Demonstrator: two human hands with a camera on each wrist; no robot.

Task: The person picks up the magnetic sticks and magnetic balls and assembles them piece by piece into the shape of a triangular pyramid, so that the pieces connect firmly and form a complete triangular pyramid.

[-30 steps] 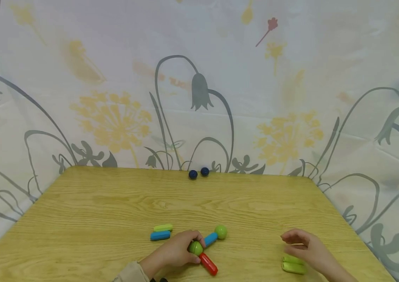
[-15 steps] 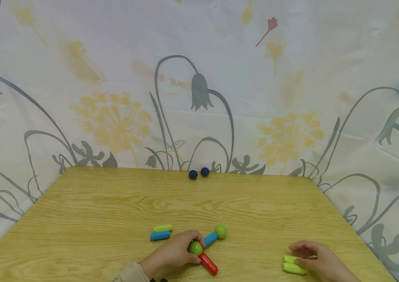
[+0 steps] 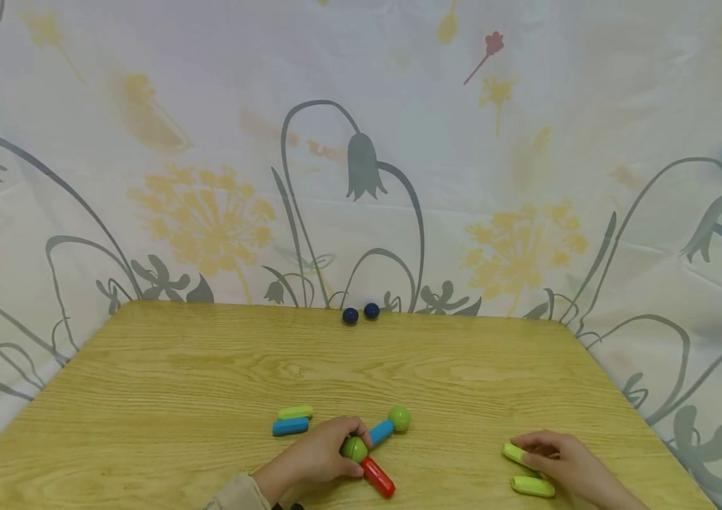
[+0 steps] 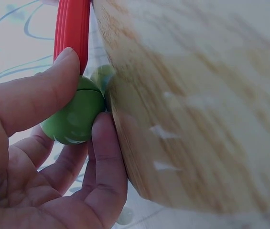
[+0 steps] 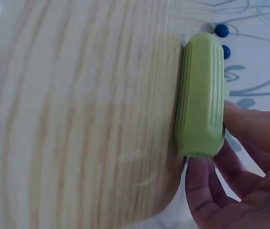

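Note:
My left hand (image 3: 325, 448) grips a green ball (image 4: 75, 117) between thumb and fingers. A red rod (image 3: 378, 477) joins that ball, and a blue rod (image 3: 382, 431) runs from beside it to a second green ball (image 3: 399, 418). On the right, my right hand (image 3: 567, 464) pinches a yellow-green rod (image 3: 514, 453), its far end poking out past the fingertips. Another yellow-green rod (image 3: 532, 486) lies on the table just nearer to me. In the right wrist view, a ridged yellow-green rod (image 5: 199, 95) fills the foreground and hides most of what the fingers hold.
Left of the left hand, a yellow-green rod (image 3: 295, 412) and a blue rod (image 3: 290, 426) lie side by side on the wooden table (image 3: 207, 368). Two dark blue balls (image 3: 351, 316) sit at its far edge, before a flower-patterned cloth (image 3: 348, 234).
My right hand came down to the two yellow-green rods and took the farther one, which now stands apart from the other and is turned. My left hand has stayed put.

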